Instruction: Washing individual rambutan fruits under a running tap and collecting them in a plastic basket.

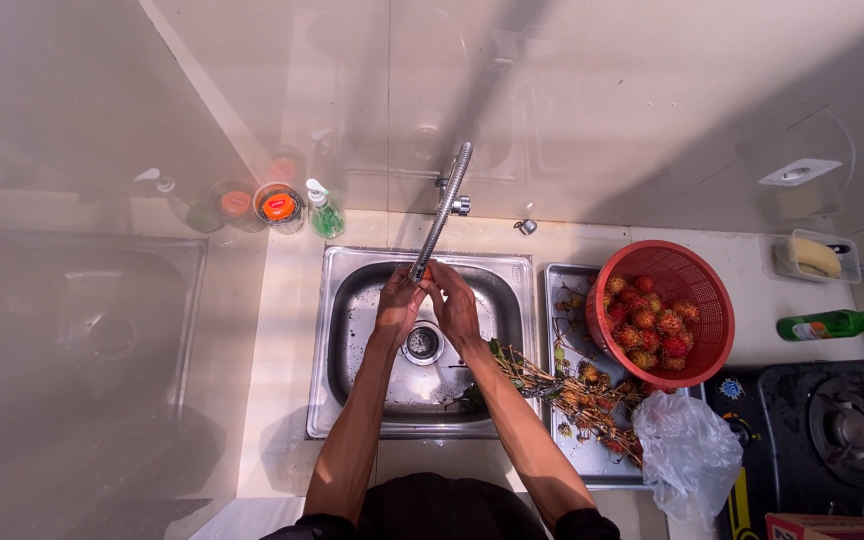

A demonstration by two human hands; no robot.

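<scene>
My left hand and my right hand are pressed together over the steel sink, right under the spout of the long metal tap. The fingers of both curl around each other; something small and reddish shows between them, too hidden to tell what. Below the hands lies the round drain. A red basket of red spiky rambutans stands on the drainboard to the right. Bare brown stems with a few fruits lie from the sink's edge across the drainboard.
A green soap pump bottle and an orange-lidded jar stand behind the sink at the left. A clear plastic bag, a black gas stove, a green bottle and a soap dish are on the right.
</scene>
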